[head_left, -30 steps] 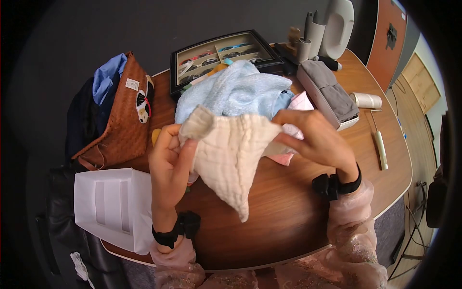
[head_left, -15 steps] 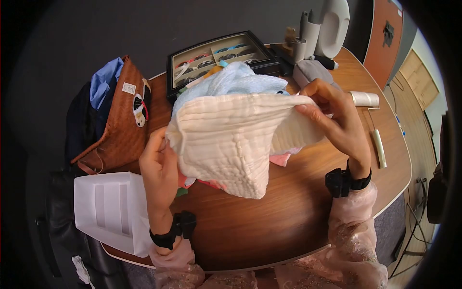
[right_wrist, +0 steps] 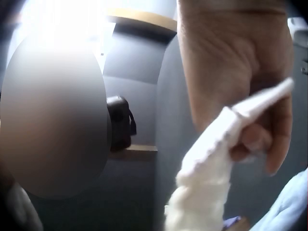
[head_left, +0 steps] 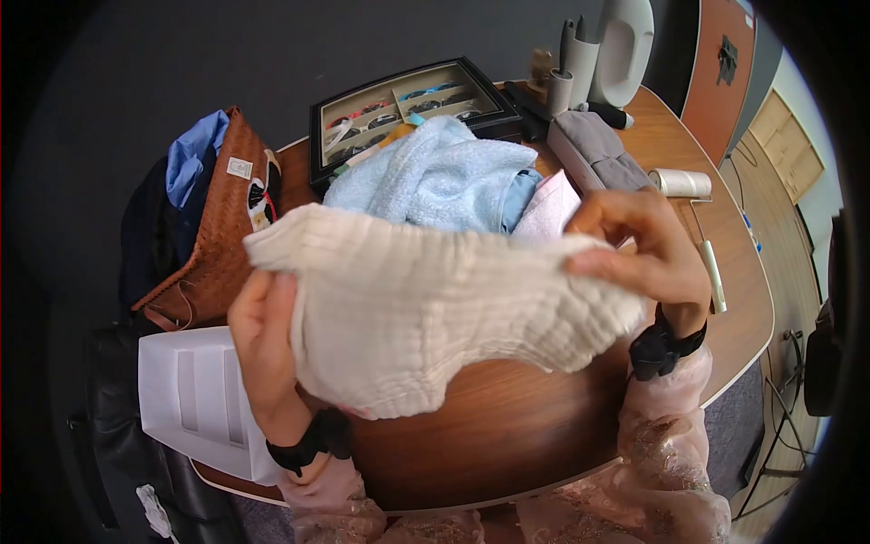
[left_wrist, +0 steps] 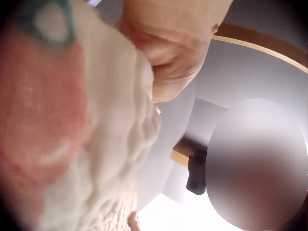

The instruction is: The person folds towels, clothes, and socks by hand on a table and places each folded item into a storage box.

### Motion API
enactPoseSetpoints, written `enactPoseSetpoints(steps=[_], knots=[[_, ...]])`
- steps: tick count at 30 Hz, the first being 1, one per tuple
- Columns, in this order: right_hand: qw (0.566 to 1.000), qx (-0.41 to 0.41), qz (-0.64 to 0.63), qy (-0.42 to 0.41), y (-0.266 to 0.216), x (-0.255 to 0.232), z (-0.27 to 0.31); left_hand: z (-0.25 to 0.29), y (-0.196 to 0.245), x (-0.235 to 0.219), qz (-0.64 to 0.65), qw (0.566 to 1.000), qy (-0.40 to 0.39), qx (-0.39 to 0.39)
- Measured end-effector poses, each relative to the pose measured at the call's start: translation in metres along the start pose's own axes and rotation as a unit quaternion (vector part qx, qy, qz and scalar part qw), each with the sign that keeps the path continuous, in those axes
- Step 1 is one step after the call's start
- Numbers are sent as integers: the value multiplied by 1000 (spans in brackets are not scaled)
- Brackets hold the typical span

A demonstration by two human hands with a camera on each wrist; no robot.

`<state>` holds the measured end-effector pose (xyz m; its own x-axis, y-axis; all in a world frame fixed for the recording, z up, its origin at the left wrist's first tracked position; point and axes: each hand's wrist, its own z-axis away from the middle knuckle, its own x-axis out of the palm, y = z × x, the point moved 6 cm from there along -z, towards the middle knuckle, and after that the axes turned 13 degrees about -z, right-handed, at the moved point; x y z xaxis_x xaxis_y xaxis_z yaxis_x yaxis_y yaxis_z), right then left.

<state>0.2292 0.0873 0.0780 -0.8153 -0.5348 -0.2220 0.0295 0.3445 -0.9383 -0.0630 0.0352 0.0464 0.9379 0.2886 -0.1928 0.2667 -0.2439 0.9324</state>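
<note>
A cream muslin cloth [head_left: 381, 308] with crinkled, quilted-looking folds is stretched between both hands above the table. My left hand [head_left: 267, 349] pinches its left edge between thumb and fingers. At the other end, the right hand [head_left: 648, 249] pinches the upper edge, and a flap of cloth hangs below those fingers. The side facing the left wrist camera carries a red and green print [left_wrist: 43, 106]. In the right wrist view the cloth [right_wrist: 202, 178] appears edge-on, running down from the fingers.
Behind the cloth lie a light blue fluffy towel [head_left: 426, 172] and a pink-white cloth [head_left: 551, 204]. A glasses case [head_left: 313, 150] stands farther back. Left are a brown woven bag [head_left: 213, 236] and white box [head_left: 163, 390]; right, a box of grey fabric [head_left: 598, 150] and a lint roller [head_left: 681, 183].
The hands have moved apart, spreading the cloth from a hanging pointed shape into a wide stretch. The left hand has moved left and the right hand right.
</note>
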Motion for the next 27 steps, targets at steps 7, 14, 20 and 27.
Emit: enactPoseSetpoints(steps=[7, 14, 20, 27], knots=[[965, -46, 205, 155, 15, -10, -14, -10, -11, 16, -283, 957, -9, 55], [949, -55, 260, 172, 16, -14, -17, -10, -2, 20, -374, 923, -2, 88], [935, -68, 281, 206, 19, -19, -18, -11, -9, 13, -365, 925, 22, 102], [927, -70, 299, 216, 18, -21, -17, -7, -13, 14, -272, 960, -46, 38]])
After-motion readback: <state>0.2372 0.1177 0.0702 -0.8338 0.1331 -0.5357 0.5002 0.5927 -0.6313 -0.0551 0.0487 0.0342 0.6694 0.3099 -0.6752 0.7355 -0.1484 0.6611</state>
